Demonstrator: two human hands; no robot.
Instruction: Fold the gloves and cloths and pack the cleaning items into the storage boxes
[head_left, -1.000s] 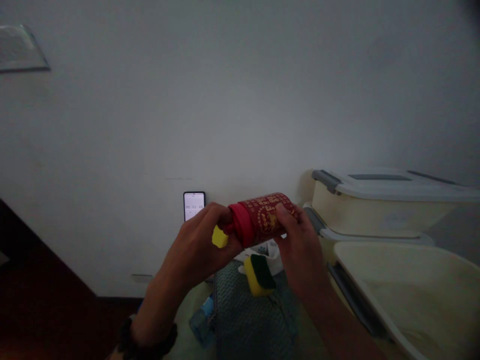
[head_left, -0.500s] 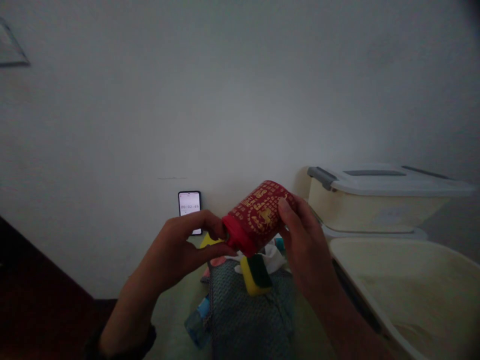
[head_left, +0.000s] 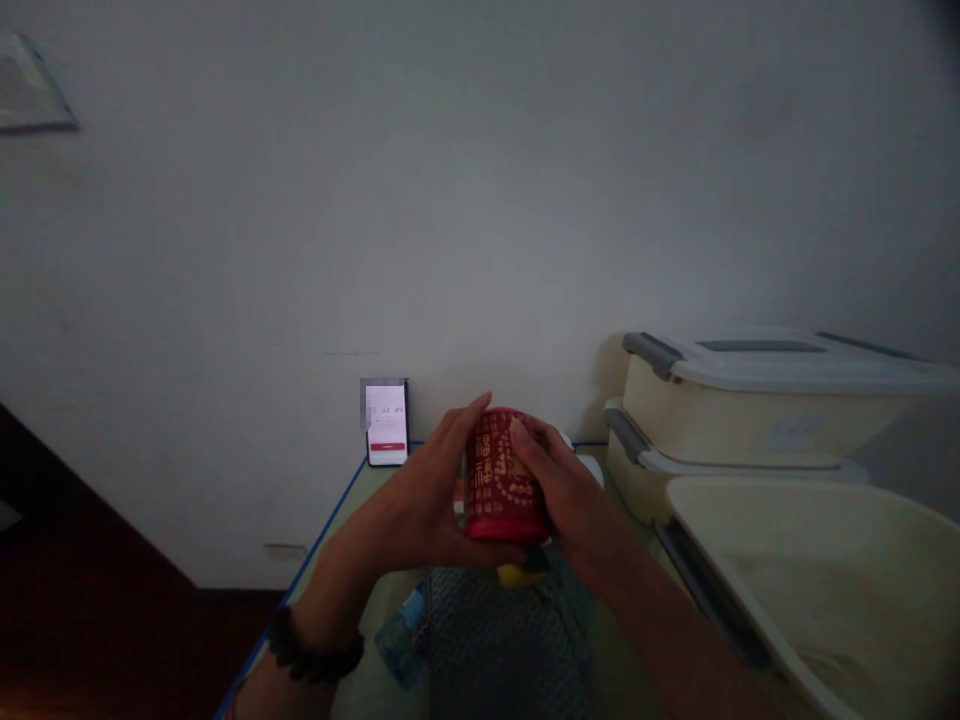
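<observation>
Between both hands is a red canister (head_left: 501,480) with gold Chinese characters and a brighter red rim at its lower end. It stands nearly upright in the air over the table. My left hand (head_left: 427,500) cups its left side, thumb stretched beneath the lower end. The fingers of my right hand (head_left: 566,490) wrap its right side, thumb across the printed front. Partly hidden below it, a yellow and green sponge (head_left: 525,570) lies on a grey-blue knitted cloth (head_left: 495,645). What the left palm covers cannot be seen.
A phone (head_left: 387,425) showing a timer leans on the wall behind the table. Lidded cream bins (head_left: 750,425) are stacked at the right, with an open cream tub (head_left: 840,570) in front. Left of the cloth lies a clear blue-labelled bottle (head_left: 401,640). Blue edging (head_left: 322,535) marks the table's left side.
The canister has turned from tilted to nearly upright and dropped slightly. My left hand has moved from pinching its lower end to cupping its side. The camera view has shifted a little.
</observation>
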